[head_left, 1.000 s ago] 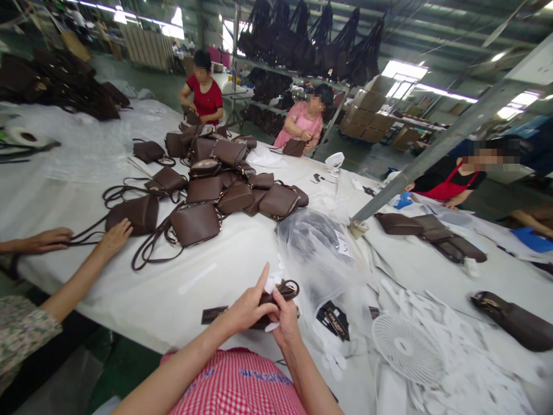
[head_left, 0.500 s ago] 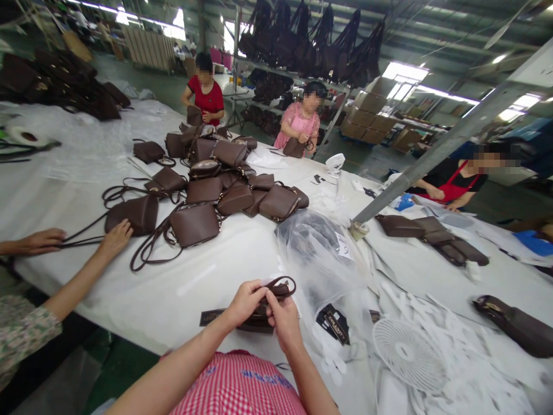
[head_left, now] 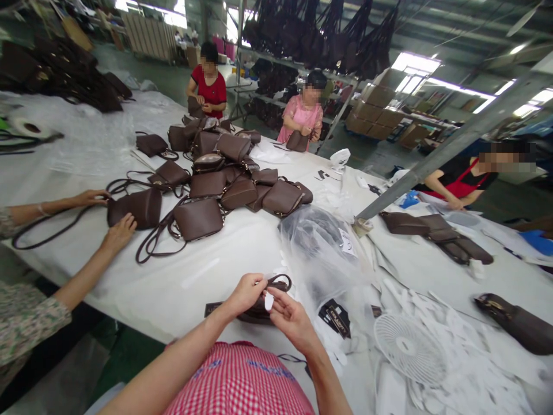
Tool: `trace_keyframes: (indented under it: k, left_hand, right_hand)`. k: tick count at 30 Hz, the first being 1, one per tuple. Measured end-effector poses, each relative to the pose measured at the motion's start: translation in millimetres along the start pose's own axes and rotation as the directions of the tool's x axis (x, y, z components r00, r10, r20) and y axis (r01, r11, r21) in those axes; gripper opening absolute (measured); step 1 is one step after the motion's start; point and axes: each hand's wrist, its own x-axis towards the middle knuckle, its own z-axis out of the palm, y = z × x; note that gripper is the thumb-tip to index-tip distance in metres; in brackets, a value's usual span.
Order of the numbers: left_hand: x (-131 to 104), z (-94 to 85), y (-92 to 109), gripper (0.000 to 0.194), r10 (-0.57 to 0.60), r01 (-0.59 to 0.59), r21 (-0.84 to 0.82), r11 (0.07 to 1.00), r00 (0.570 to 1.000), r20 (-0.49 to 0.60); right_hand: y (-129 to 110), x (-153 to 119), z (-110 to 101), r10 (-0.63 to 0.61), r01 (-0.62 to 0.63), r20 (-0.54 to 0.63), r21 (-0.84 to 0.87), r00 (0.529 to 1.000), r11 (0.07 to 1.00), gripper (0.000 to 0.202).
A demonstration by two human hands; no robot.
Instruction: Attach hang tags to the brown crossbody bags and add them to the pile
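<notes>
My left hand (head_left: 247, 295) is closed, gripping the brown strap (head_left: 283, 280) of a dark brown handbag (head_left: 254, 316) in front of me. The strap forms a small loop beyond my fingers. Between my right thumb and fingers is a small white tag (head_left: 268, 301), held close to the strap; my right hand (head_left: 294, 320) is pinched on it. The bag lies low on the table, largely covered by my hands and forearms. A black printed card (head_left: 213, 309) peeks out left of my left wrist.
Brown handbags (head_left: 199, 219) are heaped ahead. At left, a co-worker's hands (head_left: 118, 233) touch another bag. To my right are a clear plastic bag (head_left: 319, 253), black printed tags (head_left: 334, 318), a white fan (head_left: 408, 349) and white scraps. A metal post (head_left: 432, 161) slants across the right.
My right fingers have come away from the strap loop a little, and a white tag now shows in them. The co-worker's left hand has moved from the strap to the bag.
</notes>
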Motion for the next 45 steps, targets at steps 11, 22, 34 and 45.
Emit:
trace_keyframes:
  k: [11, 22, 34, 45]
  left_hand:
    - [-14.6, 2.0, 11.0, 0.024, 0.269, -0.277, 0.218, 0.936, 0.961, 0.066]
    - [-18.4, 2.1, 2.0, 0.028, 0.345, -0.439, 0.494, 0.75, 0.898, 0.275]
    - [-21.2, -8.4, 2.8, 0.02, 0.396, -0.591, 0.548, 0.592, 0.805, 0.442]
    - [-23.8, -14.3, 20.5, 0.014, 0.299, -0.479, 0.384, 0.789, 0.846, 0.441]
  right_hand:
    - [0.4, 5.2, -8.5, 0.116, -0.167, -0.375, -0.106, 0.92, 0.98, 0.033]
    - [10.0, 3.4, -8.6, 0.247, -0.253, -0.367, 0.032, 0.897, 0.967, 0.032]
    - [9.8, -1.5, -16.1, 0.271, -0.239, -0.232, 0.157, 0.934, 0.958, 0.052]
    - [-19.4, 2.0, -19.0, -0.437, 0.111, -0.223, -0.779, 0.871, 0.618, 0.019]
